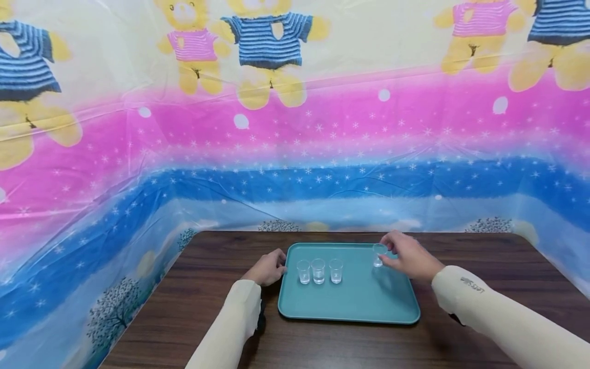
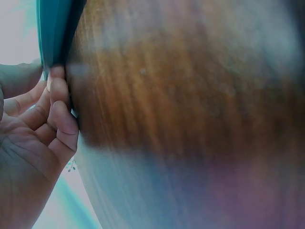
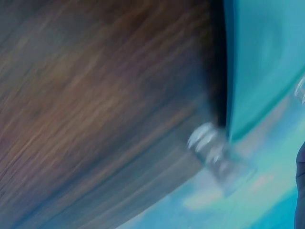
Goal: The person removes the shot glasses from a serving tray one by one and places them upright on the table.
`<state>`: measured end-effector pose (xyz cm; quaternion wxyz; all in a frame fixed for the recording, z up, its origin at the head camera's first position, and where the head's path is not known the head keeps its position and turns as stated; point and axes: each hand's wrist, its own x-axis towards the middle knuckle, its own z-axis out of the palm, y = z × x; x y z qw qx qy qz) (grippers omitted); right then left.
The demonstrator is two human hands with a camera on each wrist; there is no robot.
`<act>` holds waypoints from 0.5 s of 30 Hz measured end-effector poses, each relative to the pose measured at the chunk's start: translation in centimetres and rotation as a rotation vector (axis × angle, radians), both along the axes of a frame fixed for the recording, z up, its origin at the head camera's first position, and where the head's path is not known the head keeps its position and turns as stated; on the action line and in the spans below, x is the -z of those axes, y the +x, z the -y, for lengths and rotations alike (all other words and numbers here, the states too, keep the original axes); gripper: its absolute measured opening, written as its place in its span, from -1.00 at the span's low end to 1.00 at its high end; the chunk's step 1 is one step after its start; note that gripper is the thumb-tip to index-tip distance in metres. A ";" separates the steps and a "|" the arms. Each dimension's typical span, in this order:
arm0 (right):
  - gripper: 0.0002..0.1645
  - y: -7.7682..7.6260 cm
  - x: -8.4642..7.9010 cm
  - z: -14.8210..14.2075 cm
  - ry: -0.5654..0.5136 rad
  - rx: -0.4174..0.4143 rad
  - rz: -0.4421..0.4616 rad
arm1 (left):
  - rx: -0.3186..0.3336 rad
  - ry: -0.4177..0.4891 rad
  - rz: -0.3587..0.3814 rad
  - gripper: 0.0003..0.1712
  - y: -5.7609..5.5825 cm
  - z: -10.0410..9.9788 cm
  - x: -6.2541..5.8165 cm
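A green rectangular tray (image 1: pixel 350 302) lies on a wooden table. My left hand (image 1: pixel 267 268) holds its left edge, the thumb and curled fingers (image 2: pixel 58 88) pinching the rim in the left wrist view. Three clear shot glasses stand in a row on the tray's left half: left glass (image 1: pixel 303 272), middle glass (image 1: pixel 318 271) and right glass (image 1: pixel 336 271). At the tray's back right, my right hand (image 1: pixel 407 255) pinches another shot glass (image 1: pixel 377 259), upright. In the right wrist view a blurred glass (image 3: pixel 217 155) appears by the tray's corner; I cannot tell whether it is the held one.
The brown table (image 1: pixel 207 312) extends on both sides of the tray. Behind it hangs a printed cloth (image 1: pixel 295 184) with bears and snowflakes, running around the left and right sides too. A sliver of another glass (image 3: pixel 300 89) shows at the right wrist view's edge.
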<state>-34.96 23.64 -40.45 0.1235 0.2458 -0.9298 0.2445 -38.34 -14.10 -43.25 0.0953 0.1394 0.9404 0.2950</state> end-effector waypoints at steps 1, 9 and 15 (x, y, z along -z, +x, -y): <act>-0.63 0.0 -0.3 -0.6 -0.013 0.009 0.007 | 0.002 0.001 -0.002 -0.72 0.0 0.0 0.0; -0.69 0.2 -1.2 -4.5 -0.039 0.050 0.027 | 0.003 0.002 -0.002 -0.71 -0.1 -0.1 0.1; -0.69 0.6 -0.4 -6.1 -0.016 0.058 0.011 | -0.001 -0.001 0.005 -0.71 -0.2 -0.1 0.1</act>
